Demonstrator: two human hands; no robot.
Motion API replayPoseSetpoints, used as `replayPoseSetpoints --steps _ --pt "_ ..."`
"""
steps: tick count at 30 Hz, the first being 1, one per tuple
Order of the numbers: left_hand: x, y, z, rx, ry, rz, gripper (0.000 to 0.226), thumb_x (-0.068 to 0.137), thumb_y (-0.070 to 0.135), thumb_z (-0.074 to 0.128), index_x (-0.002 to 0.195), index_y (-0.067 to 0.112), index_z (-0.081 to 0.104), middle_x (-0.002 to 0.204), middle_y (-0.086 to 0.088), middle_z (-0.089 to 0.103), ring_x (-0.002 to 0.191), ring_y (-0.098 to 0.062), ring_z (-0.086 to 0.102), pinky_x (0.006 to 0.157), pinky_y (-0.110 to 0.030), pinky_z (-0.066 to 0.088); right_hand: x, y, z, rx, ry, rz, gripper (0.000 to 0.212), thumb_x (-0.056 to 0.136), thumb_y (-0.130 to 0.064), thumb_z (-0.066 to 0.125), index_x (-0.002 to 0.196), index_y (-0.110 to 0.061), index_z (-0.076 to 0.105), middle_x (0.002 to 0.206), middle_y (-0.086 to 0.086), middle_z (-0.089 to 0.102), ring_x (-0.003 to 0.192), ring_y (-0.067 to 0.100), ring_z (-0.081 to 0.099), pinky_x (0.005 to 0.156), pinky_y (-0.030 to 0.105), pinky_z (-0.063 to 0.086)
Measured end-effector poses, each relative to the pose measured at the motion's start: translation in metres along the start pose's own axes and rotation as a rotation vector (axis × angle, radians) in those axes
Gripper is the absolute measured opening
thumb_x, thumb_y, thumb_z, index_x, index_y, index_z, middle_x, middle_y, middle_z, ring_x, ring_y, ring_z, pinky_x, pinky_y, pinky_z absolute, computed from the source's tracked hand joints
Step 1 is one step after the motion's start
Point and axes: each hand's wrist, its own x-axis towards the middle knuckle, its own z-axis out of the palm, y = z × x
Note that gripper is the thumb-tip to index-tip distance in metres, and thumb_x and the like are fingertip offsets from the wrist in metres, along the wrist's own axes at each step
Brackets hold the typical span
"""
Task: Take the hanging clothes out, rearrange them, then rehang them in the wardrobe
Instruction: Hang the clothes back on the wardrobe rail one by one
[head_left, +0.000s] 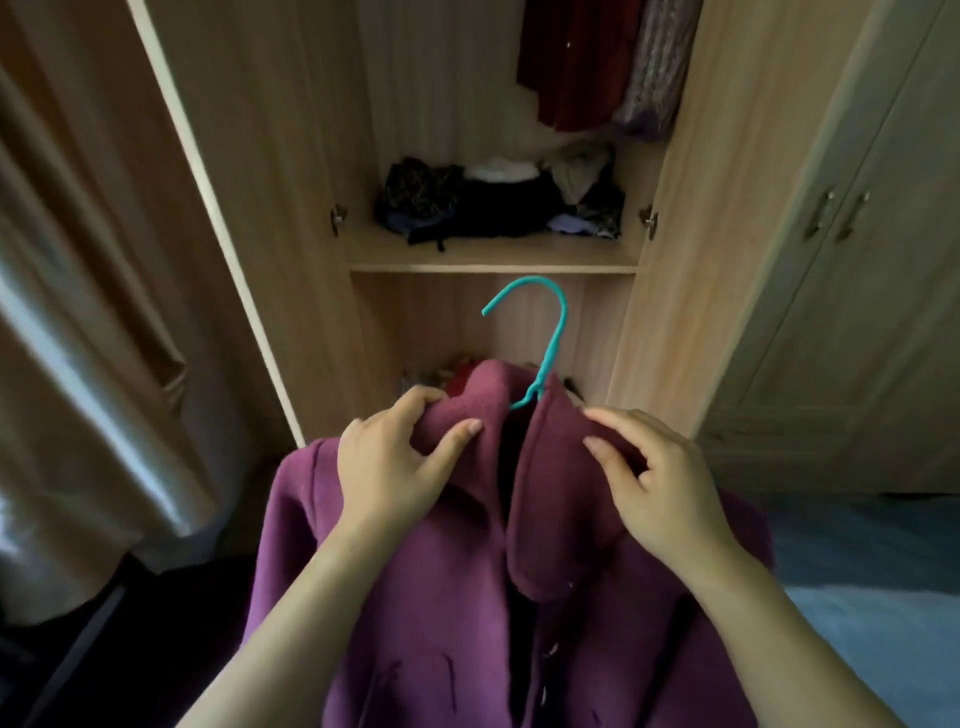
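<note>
A purple coat hangs in front of me on a teal hanger whose hook sticks up out of the collar. My left hand grips the left side of the collar, thumb in front and fingers curled over the top. On the right collar flap lies my right hand, fingers curled around the fabric. Beyond the coat stands the open wardrobe. A dark red garment and a patterned one hang at its top right.
A shelf holds a heap of folded dark clothes. More clothes show in the lower compartment behind the collar. An open wardrobe door stands at left, a curtain further left, closed wardrobe doors at right, blue bedding lower right.
</note>
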Motion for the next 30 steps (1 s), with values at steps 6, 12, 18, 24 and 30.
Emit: replayPoseSetpoints --steps 6,12,18,24,30 --pt "0.174 -0.023 0.054 -0.105 0.081 0.029 0.054 0.067 0.076 0.042 0.094 0.033 0.062 0.072 0.01 0.068 0.073 -0.019 0.066 0.069 -0.033 0.047 0.162 0.053 0.039 -0.143 0.194 -0.026 0.022 0.085 -0.032 0.063 0.104 -0.021 0.064 0.104 -0.004 0.055 0.087 0.001 0.05 0.075 0.004 0.038" --pt "0.339 -0.029 0.108 -0.182 0.172 0.101 0.051 0.066 0.076 0.042 0.096 0.038 0.059 0.072 0.012 0.066 0.076 -0.012 0.063 0.067 -0.029 0.043 0.32 0.115 0.052 -0.226 0.321 -0.138 0.023 0.082 -0.022 0.07 0.102 -0.013 0.066 0.107 0.003 0.05 0.089 -0.003 0.042 0.078 -0.005 0.03" --pt "0.521 -0.022 0.16 -0.229 0.282 0.184 0.04 0.072 0.068 0.058 0.095 0.036 0.06 0.081 0.02 0.058 0.093 -0.019 0.064 0.07 -0.026 0.036 0.491 0.176 0.052 -0.312 0.494 -0.286 0.031 0.087 -0.041 0.054 0.107 -0.023 0.068 0.1 -0.006 0.053 0.088 0.009 0.053 0.083 0.014 0.04" --pt "0.7 0.007 0.189 -0.326 0.342 0.242 0.025 0.076 0.059 0.062 0.088 0.038 0.057 0.081 0.022 0.06 0.09 -0.013 0.061 0.073 -0.028 0.04 0.665 0.204 0.036 -0.303 0.633 -0.403 0.025 0.084 -0.037 0.061 0.104 -0.023 0.069 0.092 -0.01 0.056 0.084 0.007 0.055 0.077 0.003 0.034" --pt "0.838 0.007 0.218 -0.47 0.387 0.303 0.035 0.065 0.07 0.063 0.082 0.04 0.058 0.079 0.023 0.063 0.085 -0.011 0.062 0.079 -0.036 0.05 0.797 0.216 0.028 -0.448 0.666 -0.515 0.032 0.083 -0.05 0.053 0.102 -0.029 0.068 0.091 -0.009 0.064 0.079 0.013 0.063 0.065 0.032 0.052"
